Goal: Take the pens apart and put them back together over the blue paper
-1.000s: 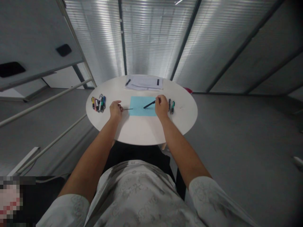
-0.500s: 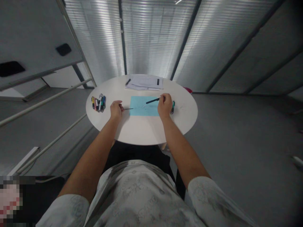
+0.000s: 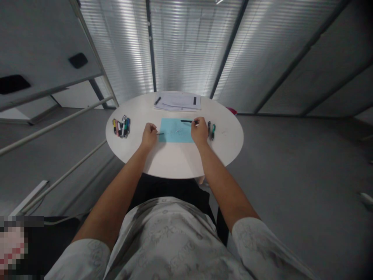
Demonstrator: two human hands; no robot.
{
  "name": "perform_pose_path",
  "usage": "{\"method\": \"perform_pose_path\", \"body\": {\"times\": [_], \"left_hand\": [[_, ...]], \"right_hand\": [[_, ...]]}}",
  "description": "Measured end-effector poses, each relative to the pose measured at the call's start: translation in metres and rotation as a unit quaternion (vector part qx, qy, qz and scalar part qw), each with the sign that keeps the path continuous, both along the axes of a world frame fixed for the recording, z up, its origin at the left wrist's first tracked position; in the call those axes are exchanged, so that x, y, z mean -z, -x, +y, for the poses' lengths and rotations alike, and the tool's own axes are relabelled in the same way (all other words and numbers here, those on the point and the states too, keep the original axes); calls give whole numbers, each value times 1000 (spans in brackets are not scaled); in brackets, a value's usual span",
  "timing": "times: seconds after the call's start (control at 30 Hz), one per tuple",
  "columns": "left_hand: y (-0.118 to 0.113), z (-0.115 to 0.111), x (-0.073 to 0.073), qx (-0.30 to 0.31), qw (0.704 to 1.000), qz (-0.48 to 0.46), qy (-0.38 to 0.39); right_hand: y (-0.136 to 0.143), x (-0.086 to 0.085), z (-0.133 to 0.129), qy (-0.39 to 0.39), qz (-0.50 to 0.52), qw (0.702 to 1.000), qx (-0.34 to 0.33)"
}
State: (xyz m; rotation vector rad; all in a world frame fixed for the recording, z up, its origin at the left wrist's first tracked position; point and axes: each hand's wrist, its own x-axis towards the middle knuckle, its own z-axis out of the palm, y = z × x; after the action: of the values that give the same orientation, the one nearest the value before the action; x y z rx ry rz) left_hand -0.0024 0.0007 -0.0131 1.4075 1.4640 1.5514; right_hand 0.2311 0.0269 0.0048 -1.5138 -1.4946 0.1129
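Observation:
A light blue sheet (image 3: 175,136) with small marks on it lies on the white oval table (image 3: 171,163). My right hand (image 3: 199,130) is closed round a black pen (image 3: 185,121), which points left over the sheet's upper right part. Just left of the sheet is my left hand (image 3: 149,135), its fingers curled. A thin dark stick-like item (image 3: 160,134) reaches from beside that hand onto the sheet's left edge; the fingers hide its other end, and whether they grip it is hard to see.
Several markers (image 3: 124,127) lie in a group at the table's left. A green and black pen (image 3: 213,132) and a dark one (image 3: 209,127) are right of my right hand. Stacked white papers (image 3: 177,102) with two small black items lie at the far edge.
My left hand has moved right, closer to the sheet. My right hand has shifted slightly left, and the black pen now lies nearly level instead of slanting.

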Motion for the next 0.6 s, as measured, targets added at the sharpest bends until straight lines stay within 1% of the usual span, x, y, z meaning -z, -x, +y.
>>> {"method": "perform_pose_path", "body": {"times": [0.03, 0.1, 0.17, 0.23, 0.3, 0.4, 0.5, 0.6], "left_hand": [[-1, -3, 0, 15, 997, 72, -18], [-3, -8, -2, 53, 978, 199, -40], [-7, -12, -4, 83, 955, 283, -34], [-10, -15, -5, 99, 937, 334, -24], [-12, -17, -6, 105, 925, 365, -15], [-13, -19, -7, 110, 916, 387, -1], [-14, -20, -7, 129, 914, 385, 6], [-14, -22, -8, 138, 918, 371, 0]], "right_hand": [[1, 1, 0, 15, -10, 1000, -2], [2, 1, 0, 37, -35, 999, -9], [3, 1, -1, 48, -63, 997, -11], [4, 0, -2, 68, -90, 994, -1], [5, 0, -4, 102, -114, 988, 13], [6, -1, -9, 148, -147, 978, 23], [8, -1, -12, 157, -166, 973, 20], [8, 0, -12, 144, -165, 976, 15]]}}
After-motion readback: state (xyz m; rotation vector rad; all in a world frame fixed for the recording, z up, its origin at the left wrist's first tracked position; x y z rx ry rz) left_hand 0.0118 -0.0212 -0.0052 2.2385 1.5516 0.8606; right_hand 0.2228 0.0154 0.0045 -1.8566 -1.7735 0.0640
